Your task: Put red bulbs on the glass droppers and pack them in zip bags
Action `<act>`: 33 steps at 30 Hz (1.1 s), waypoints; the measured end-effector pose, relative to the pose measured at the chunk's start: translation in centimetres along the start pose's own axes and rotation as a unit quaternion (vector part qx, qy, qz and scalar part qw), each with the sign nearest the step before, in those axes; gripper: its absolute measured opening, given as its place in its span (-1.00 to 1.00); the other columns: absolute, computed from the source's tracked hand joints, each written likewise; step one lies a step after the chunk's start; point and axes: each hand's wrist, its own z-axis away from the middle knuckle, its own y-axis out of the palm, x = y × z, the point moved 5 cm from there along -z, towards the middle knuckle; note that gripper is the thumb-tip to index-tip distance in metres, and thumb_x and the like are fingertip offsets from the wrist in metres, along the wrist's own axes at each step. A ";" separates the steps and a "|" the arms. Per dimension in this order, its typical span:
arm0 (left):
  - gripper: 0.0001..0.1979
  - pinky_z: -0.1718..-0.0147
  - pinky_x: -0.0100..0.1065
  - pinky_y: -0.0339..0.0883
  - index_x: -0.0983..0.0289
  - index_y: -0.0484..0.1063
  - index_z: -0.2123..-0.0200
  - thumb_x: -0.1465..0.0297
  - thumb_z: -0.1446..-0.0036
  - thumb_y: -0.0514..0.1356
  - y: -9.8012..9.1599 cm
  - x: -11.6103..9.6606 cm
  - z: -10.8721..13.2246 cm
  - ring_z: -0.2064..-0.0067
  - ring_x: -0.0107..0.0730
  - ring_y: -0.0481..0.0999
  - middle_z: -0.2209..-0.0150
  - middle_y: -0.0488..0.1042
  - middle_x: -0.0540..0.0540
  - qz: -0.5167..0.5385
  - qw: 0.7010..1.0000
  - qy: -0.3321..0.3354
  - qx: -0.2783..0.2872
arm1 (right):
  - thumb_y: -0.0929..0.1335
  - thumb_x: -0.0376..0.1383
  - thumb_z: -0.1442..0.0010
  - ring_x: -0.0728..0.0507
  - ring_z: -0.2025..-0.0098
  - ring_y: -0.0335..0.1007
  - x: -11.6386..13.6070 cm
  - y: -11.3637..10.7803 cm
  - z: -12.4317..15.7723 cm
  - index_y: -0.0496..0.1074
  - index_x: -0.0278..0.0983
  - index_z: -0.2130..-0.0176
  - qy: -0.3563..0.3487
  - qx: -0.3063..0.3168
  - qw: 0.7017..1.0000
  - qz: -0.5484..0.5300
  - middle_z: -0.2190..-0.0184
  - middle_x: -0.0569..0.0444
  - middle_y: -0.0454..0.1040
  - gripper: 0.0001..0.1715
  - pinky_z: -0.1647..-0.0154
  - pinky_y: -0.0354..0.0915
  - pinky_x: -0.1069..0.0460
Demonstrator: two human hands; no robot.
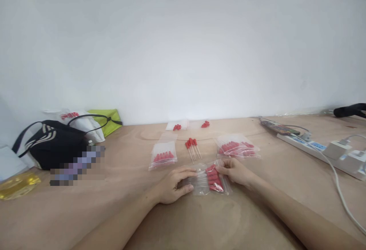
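Note:
A clear zip bag (pixel 200 185) lies flat in front of me, with several red-ended pieces (pixel 215 178) inside that look like droppers, their thin stems pointing left. My right hand (pixel 233 170) pinches the bag's right edge between thumb and fingers. At the bag's left end rests my left hand (pixel 177 185), its thumb and fingers apart, touching the plastic. Just beyond the bag several loose red-headed sticks (pixel 192 149) lie side by side on the table. A filled zip bag (pixel 162 155) is to their left, and overlapping filled bags (pixel 236 147) are to their right.
Two red clusters (pixel 177 127) (pixel 205 124) lie near the wall. On the left are a black bag (pixel 54 147), a green bag (pixel 110 120) and a yellow packet (pixel 20 185). A power strip (pixel 303 145), a phone (pixel 280 128) and a white cable (pixel 339 189) occupy the right side.

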 end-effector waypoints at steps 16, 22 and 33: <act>-0.63 0.30 -0.34 0.36 0.20 0.16 0.05 0.19 -0.11 0.06 1.5 1.5 -0.9 0.33 -0.43 0.48 0.31 0.42 0.06 0.478 0.832 -0.217 -0.177 | 0.36 -0.14 0.04 0.05 0.63 0.30 0.1 3.4 1.5 0.31 -0.29 0.36 0.020 0.003 0.958 -0.287 0.63 0.16 0.38 -0.70 0.74 0.14 0.22; -0.72 0.53 -0.44 0.33 0.29 0.26 0.31 0.34 0.10 0.25 -0.1 2.7 -1.0 0.51 -0.43 0.47 0.51 0.44 -0.01 0.427 0.834 -0.243 -0.250 | 0.46 -0.21 0.20 0.06 0.55 0.36 0.4 4.9 2.4 0.30 -0.32 0.42 0.058 0.126 0.965 -0.222 0.44 0.10 0.45 -0.64 0.56 0.26 0.18; -0.51 0.66 -0.50 0.21 0.37 0.21 0.12 0.61 0.20 0.22 -9.6 11.6 -0.9 0.64 -0.45 0.38 0.66 0.36 -0.08 0.205 0.859 -0.400 -0.246 | 0.43 -0.26 0.14 0.09 0.54 0.32 -0.5 1.2 1.8 0.30 -0.31 0.45 0.052 0.044 0.971 -0.227 0.47 0.12 0.43 -0.73 0.48 0.26 0.16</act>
